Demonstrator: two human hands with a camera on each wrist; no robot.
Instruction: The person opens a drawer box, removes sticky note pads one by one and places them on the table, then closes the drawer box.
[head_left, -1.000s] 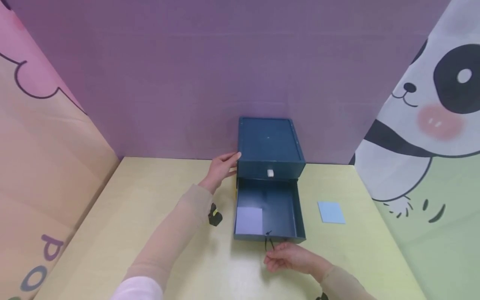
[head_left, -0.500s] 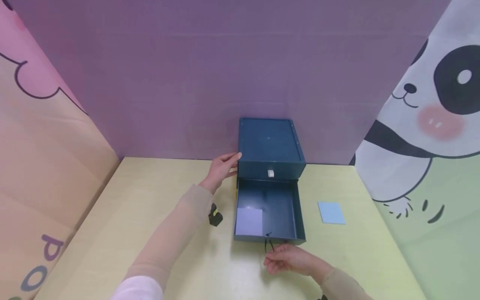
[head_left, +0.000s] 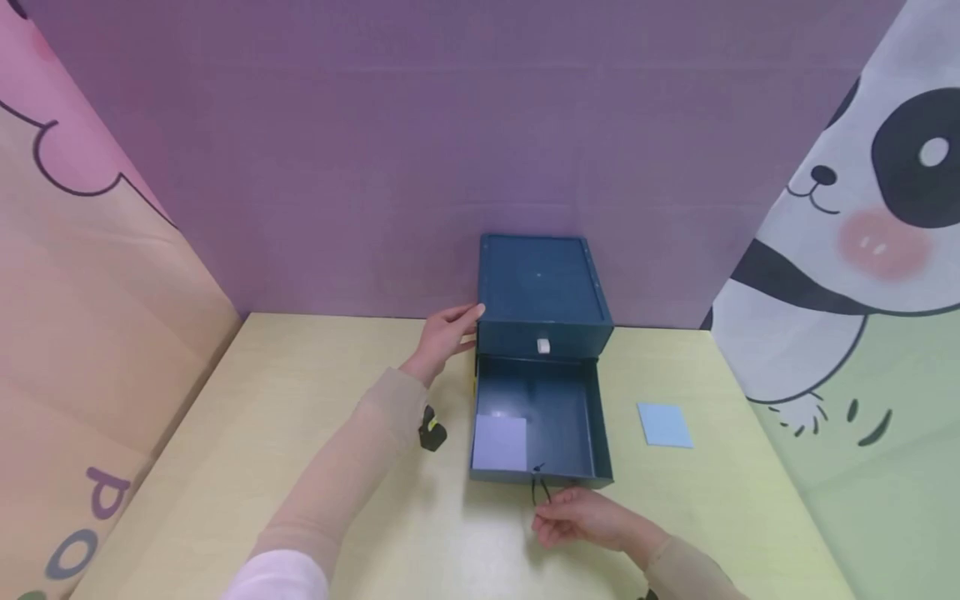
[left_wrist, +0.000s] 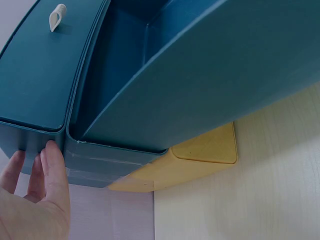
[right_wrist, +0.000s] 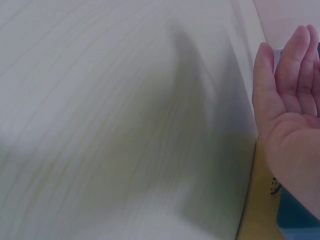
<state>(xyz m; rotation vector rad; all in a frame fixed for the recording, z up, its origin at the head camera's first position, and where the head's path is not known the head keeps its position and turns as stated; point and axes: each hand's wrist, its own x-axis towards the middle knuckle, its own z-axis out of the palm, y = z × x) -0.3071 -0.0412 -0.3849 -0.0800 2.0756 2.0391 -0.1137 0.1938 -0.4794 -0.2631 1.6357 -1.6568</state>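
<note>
A dark blue drawer box (head_left: 543,279) stands at the back of the table, its lower drawer (head_left: 562,417) pulled out. Inside that drawer's front left corner lies a square purple paper (head_left: 500,443). My left hand (head_left: 444,340) rests on the box's left side; in the left wrist view its straight fingers (left_wrist: 55,170) touch the wall beside the upper compartment. At the drawer's front, my right hand (head_left: 581,518) pinches a thin black cord loop (head_left: 534,490) with thumb and curled fingers. In the right wrist view the loop is hidden, and the right palm (right_wrist: 295,145) shows.
A light blue square paper (head_left: 665,425) lies on the table right of the drawer. A white loop tab (head_left: 543,346) sits on the upper drawer's front. Below the blue compartments is a yellow one (left_wrist: 205,150). A purple backdrop (head_left: 360,167) stands close behind the box.
</note>
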